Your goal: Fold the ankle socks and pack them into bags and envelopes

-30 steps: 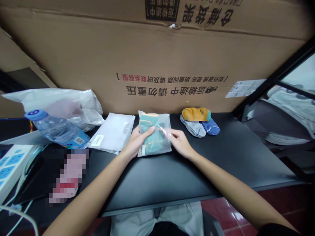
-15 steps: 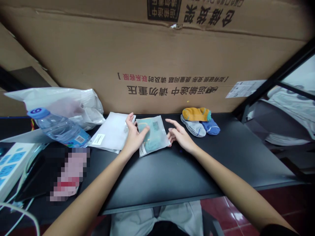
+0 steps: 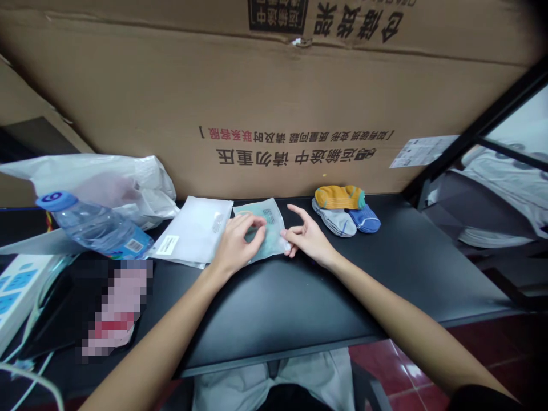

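A frosted pouch with something teal inside (image 3: pixel 274 215) lies on the black table, partly covered by my hands. My left hand (image 3: pixel 241 238) rests over its left part, fingers curved and apart, with no object gripped. At the pouch's right edge, my right hand (image 3: pixel 307 237) pinches the corner between thumb and fingers, its index finger stretched out. White frosted pouches (image 3: pixel 197 228) with a small label lie to the left, beside my left hand. To the right are folded socks: a mustard pair (image 3: pixel 339 197) on top of a grey pair (image 3: pixel 339 221) and a blue pair (image 3: pixel 365 219).
A water bottle (image 3: pixel 98 228) leans at the left before a white plastic bag (image 3: pixel 124 182). Nearer are a blurred pink item (image 3: pixel 122 308), a power strip (image 3: pixel 21 285) and cables. A large cardboard box (image 3: pixel 257 85) stands behind the table (image 3: pixel 299 319).
My left hand has moved over the pouch, its fingers curling and covering more of it. My right thumb and fingers have closed on the pouch's right edge.
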A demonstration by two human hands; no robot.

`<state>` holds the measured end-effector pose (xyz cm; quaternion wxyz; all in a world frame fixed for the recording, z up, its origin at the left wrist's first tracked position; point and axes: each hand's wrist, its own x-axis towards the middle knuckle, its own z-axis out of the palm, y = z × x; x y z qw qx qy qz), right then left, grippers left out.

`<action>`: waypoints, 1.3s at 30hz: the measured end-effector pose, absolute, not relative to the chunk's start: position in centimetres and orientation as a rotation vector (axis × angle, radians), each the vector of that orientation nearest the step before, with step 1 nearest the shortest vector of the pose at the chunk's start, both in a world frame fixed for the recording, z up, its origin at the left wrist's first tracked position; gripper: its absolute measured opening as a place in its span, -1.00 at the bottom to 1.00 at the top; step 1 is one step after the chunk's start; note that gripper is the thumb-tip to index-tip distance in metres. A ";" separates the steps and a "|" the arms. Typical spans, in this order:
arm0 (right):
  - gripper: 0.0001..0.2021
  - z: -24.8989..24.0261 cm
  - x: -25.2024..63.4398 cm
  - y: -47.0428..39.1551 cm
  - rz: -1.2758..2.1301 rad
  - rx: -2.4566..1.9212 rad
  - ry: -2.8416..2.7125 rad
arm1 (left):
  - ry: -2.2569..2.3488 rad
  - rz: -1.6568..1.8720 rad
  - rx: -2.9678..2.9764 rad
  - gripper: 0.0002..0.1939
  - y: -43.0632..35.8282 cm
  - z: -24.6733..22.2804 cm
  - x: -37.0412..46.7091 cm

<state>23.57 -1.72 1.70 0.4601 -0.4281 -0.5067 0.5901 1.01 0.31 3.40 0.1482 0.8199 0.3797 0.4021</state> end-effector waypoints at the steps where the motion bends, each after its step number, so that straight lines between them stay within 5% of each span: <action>1: 0.07 1.7 23.5 -1.7 1.416 -1.071 -1.204 | 1.070 1.141 2.405 -0.89 0.1 3.5 1.0; 7: -0.22 2.0 23.1 -1.7 1.318 -1.106 -1.092 | 0.855 0.852 2.685 -0.85 -0.8 3.3 1.8; 13: -0.39 2.4 22.6 -2.7 1.241 -0.993 -1.268 | 0.982 1.084 2.571 -0.83 -0.3 3.0 1.5; 22: -0.82 1.5 23.2 -3.0 0.540 -0.840 -1.782 | 0.790 1.075 2.701 -0.86 -0.1 3.5 1.0; 39: -0.72 1.5 24.1 -2.7 0.212 -0.780 -1.996 | 0.686 1.356 2.750 -0.90 -0.4 3.6 1.3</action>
